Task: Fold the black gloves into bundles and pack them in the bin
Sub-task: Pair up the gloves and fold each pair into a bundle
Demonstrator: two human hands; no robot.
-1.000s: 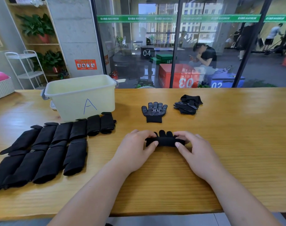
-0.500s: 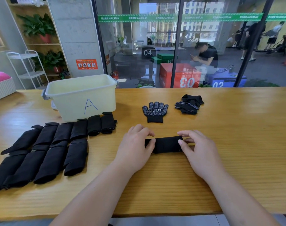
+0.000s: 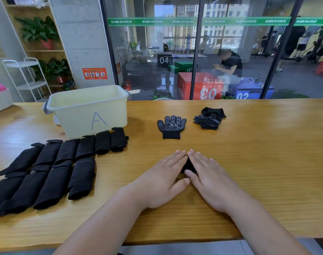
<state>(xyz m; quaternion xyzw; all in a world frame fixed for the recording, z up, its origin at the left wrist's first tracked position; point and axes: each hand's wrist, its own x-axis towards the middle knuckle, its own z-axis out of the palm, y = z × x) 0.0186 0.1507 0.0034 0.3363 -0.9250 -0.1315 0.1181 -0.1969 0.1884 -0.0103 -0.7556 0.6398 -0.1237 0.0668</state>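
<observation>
Glove bundle [image 3: 188, 165] pressed under left hand [image 3: 162, 181], right hand [image 3: 210, 181]

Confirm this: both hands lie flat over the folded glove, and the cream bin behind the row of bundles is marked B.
The head view shows the cream bin marked A, not B. The rest holds: left hand and right hand lie flat over the folded glove, the bin behind the row of bundles.

table [image 3: 249, 162]: glossy grained wood | bin [image 3: 79, 115]: smooth plastic | flat glove [image 3: 171, 126]: dotted knit cloth
</observation>
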